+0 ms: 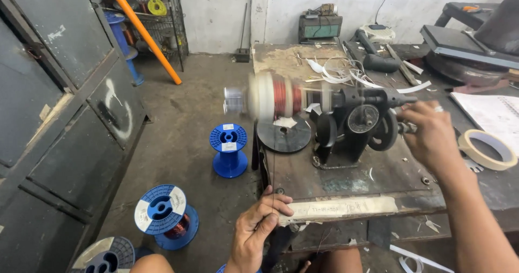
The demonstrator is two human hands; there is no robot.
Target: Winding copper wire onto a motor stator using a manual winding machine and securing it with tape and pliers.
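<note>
Copper wire coil (285,98), blurred by spinning, sits on the black hand-cranked winding machine (354,122) near the workbench's (346,183) left edge. The right hand (430,135) is closed around the crank handle, which it mostly hides. The left hand (258,224) pinches a barely visible thin wire at the front edge. Blue spools (228,148) with white labels stand on the floor; a masking tape roll (488,149) lies right.

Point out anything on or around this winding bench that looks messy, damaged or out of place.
Loose white strips lie tangled at the back of the workbench, with more scraps on the floor below. The bench's front edge looks worn and chipped. The copper-wound bobbin is blurred, apparently by spinning, not damage.
</note>
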